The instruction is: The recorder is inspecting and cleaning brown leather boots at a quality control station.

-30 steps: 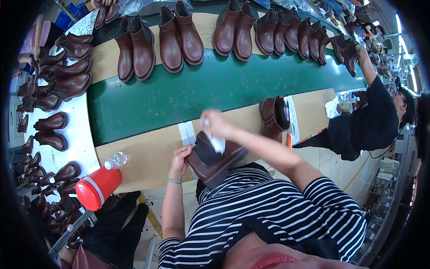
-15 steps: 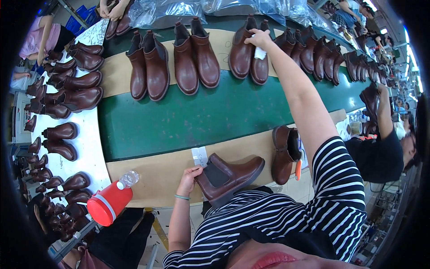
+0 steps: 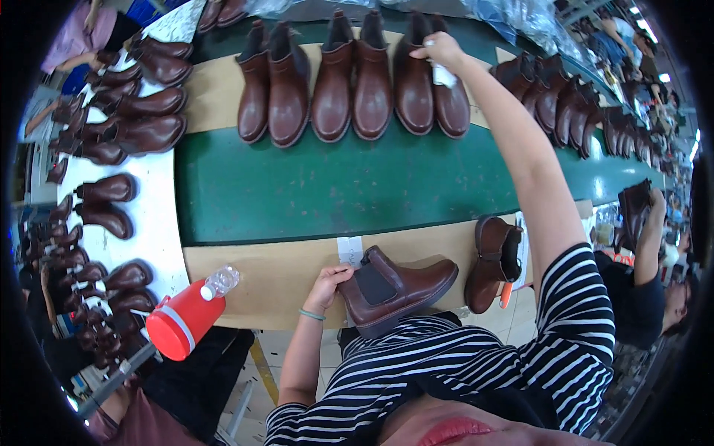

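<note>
My left hand point(image 3: 327, 288), with a teal band at the wrist, pinches the back edge of a brown leather ankle boot point(image 3: 416, 286) with dark elastic sides. This boot is tilted on its side against the near edge of the table, close to my striped shirt. My right arm reaches across to the far side, where my right hand point(image 3: 440, 52) is closed around a small white cloth point(image 3: 444, 76). It is at the upper part of the right boot point(image 3: 451, 111) of a standing pair; its left mate point(image 3: 413, 93) stands beside it. My fingers partly hide that boot's shaft.
Other brown boot pairs line the far side of the green surface point(image 3: 335, 186) and a white board point(image 3: 156, 223) at left. A red jug point(image 3: 182, 323) and a clear plastic bottle point(image 3: 221, 282) sit near left. One boot point(image 3: 491, 260) stands at near right. Co-workers are around.
The view has shifted, so the far boots sit further right and higher in the picture. My right hand stays at the same boot with the cloth; my left still holds the near boot.
</note>
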Demonstrator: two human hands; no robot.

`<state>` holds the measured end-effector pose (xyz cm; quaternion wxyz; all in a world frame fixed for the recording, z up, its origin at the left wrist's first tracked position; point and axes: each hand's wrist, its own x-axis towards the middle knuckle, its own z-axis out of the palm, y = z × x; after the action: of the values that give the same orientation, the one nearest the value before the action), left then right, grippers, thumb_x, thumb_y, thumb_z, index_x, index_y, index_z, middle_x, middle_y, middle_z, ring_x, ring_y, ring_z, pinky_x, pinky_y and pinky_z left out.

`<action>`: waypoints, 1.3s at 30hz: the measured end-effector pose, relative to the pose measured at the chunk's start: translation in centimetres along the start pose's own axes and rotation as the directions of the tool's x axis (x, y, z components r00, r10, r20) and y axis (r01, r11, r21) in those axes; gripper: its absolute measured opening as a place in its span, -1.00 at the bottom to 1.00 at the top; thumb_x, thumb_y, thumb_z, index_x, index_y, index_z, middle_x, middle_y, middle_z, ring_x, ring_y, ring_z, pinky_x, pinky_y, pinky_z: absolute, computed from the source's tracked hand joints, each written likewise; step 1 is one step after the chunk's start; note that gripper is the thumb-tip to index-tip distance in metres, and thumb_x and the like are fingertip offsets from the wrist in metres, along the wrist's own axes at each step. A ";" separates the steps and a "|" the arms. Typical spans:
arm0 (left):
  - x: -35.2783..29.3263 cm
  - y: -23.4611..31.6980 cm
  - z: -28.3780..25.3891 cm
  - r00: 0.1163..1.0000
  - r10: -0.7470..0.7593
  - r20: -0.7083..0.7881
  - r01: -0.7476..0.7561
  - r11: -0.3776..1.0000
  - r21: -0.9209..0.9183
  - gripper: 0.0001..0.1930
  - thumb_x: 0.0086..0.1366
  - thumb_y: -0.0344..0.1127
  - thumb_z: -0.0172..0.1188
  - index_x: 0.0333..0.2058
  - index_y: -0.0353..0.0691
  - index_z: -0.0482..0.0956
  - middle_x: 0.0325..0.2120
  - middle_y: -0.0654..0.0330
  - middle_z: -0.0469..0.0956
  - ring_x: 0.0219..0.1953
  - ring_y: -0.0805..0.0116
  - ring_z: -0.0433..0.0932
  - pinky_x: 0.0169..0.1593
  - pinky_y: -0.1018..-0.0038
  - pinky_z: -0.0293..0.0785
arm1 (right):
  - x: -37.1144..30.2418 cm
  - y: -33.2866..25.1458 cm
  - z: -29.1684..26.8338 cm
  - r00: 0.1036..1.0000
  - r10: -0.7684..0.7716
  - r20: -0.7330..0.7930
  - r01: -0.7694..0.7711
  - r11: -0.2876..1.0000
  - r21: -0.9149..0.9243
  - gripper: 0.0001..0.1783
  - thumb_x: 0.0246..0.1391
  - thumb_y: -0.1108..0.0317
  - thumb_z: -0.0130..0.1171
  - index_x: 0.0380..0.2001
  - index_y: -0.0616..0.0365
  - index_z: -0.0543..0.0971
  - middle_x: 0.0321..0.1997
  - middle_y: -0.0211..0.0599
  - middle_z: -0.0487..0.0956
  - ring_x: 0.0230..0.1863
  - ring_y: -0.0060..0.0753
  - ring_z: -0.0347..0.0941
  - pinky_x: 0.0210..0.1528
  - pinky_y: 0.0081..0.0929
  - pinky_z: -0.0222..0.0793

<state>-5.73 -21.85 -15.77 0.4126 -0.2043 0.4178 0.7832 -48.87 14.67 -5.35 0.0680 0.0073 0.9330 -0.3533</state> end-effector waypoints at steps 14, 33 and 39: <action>-0.9 -0.9 0.6 0.997 0.015 -0.069 -0.018 0.999 -0.035 -0.78 0.20 -0.38 0.19 -0.21 -0.39 0.59 -0.30 0.24 0.57 -0.25 0.46 0.50 -0.09 0.53 0.38 | -3.1 -3.5 4.8 0.996 0.037 0.075 -0.047 0.990 0.136 -0.69 -0.24 0.19 0.45 -0.56 0.18 0.58 -0.70 -0.31 0.50 -0.71 -0.42 0.42 -0.60 -0.40 0.37; -2.2 -0.2 0.7 0.996 -0.066 0.063 0.053 0.982 0.181 -0.81 0.28 -0.41 0.11 -0.17 -0.33 0.58 -0.29 0.32 0.52 -0.25 0.51 0.49 -0.15 0.58 0.44 | -40.8 -4.8 12.2 0.727 -0.082 0.682 -0.577 0.465 0.671 -0.78 -0.08 0.59 0.24 -0.27 0.32 0.58 -0.39 -0.19 0.61 -0.47 -0.38 0.59 -0.44 -0.50 0.52; -2.2 -1.7 0.1 0.997 0.016 0.078 -0.022 0.997 0.072 -0.80 0.29 -0.41 0.10 -0.17 -0.36 0.57 -0.28 0.28 0.56 -0.25 0.51 0.51 -0.13 0.60 0.42 | -45.1 -5.7 15.5 0.771 0.046 0.636 -0.549 0.554 0.625 -0.84 0.01 0.52 0.21 -0.29 0.31 0.55 -0.44 -0.23 0.59 -0.51 -0.44 0.56 -0.48 -0.52 0.47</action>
<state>-3.10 -22.27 -15.04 0.4281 -0.1547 0.4317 0.7788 -2.63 1.75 -7.15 0.3851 0.1007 0.6022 -0.6920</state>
